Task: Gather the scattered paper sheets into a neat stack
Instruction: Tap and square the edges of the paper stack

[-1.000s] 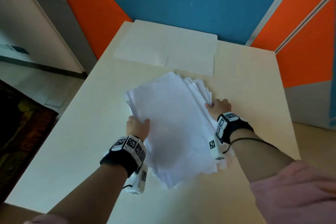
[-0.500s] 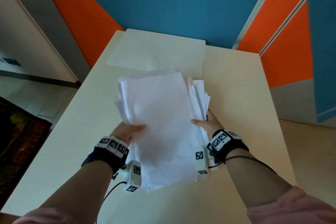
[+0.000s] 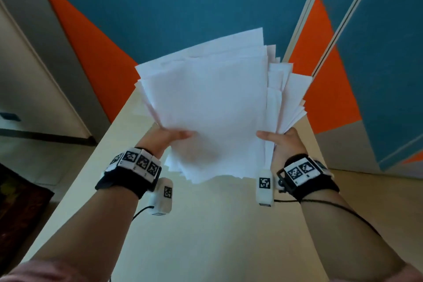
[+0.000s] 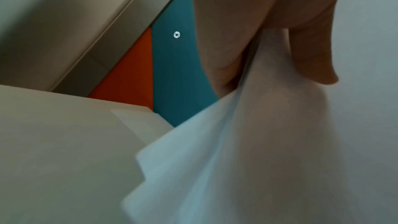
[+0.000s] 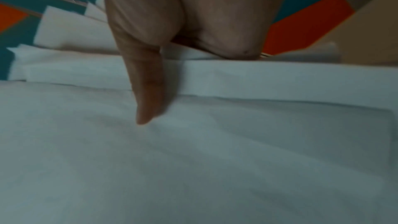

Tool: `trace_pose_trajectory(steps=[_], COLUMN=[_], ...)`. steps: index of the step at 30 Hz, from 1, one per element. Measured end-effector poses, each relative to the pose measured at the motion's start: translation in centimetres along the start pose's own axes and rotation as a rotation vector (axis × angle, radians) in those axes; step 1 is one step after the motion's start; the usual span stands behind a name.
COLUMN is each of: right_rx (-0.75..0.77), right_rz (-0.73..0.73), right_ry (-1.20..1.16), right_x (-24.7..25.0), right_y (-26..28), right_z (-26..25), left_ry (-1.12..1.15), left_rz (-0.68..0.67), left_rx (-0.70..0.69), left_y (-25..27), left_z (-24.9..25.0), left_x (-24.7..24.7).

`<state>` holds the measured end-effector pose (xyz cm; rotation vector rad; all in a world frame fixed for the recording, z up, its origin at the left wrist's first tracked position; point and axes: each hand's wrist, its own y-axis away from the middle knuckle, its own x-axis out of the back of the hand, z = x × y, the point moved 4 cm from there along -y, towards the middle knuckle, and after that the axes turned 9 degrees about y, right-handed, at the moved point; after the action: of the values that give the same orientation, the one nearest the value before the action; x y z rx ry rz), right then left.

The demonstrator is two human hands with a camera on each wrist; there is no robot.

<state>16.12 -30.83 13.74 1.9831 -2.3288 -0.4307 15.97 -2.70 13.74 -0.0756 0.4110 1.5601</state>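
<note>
Lifted off the counter [image 3: 206, 224] since a second ago, the paper sheets [image 3: 206, 103] now stand tilted up between the hands, left hand [image 3: 167, 139] and right hand [image 3: 281, 142] each pinching a side. Gathering looks done; edges fan past the right hand, so squaring remains.

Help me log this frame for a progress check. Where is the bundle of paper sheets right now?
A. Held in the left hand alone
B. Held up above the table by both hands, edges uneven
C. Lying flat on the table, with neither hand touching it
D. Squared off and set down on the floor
B: the left hand and right hand each grip a lower side of the paper sheets, which are raised off the table with their right edges fanned out.
</note>
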Motion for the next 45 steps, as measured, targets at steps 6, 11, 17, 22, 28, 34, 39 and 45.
trace_pose_trajectory(steps=[6,11,17,22,28,34,39,45], right_rx=[-0.003,-0.016,0.013,-0.032,-0.122,-0.153,-0.061,0.056], right_rz=[-0.12,-0.129,-0.192,-0.324,-0.312,-0.35,-0.238,-0.124], right_ry=[0.182,0.39,0.325,0.41,0.375,0.378,0.375,0.3], right_x=[0.4,-0.9,-0.5,0.3,0.6,0.8,-0.7,-0.4], right_y=[0.3,1.4,0.9,0.8,1.5,1.7,2.8,2.3], right_z=[-0.8,2.0,0.5,1.5,3.4,3.8,3.2,1.9], left_ry=[-0.139,-0.157,-0.105,-0.174,-0.16,-0.224,-0.17,-0.057], left_rz=[-0.088,-0.076,-0.165,-0.235,-0.251,-0.305,-0.194,-0.124], left_rx=[0.07,0.059,0.012,0.138,0.143,0.127,-0.025,-0.163], left_y=[0.4,1.3,1.1,1.2,1.0,1.2,1.2,1.6], left_z=[0.3,-2.1,-0.9,-1.8,-2.2,-0.9,0.3,1.8], left_x=[0.1,-0.4,0.6,1.6,1.5,0.7,-1.2,-0.8])
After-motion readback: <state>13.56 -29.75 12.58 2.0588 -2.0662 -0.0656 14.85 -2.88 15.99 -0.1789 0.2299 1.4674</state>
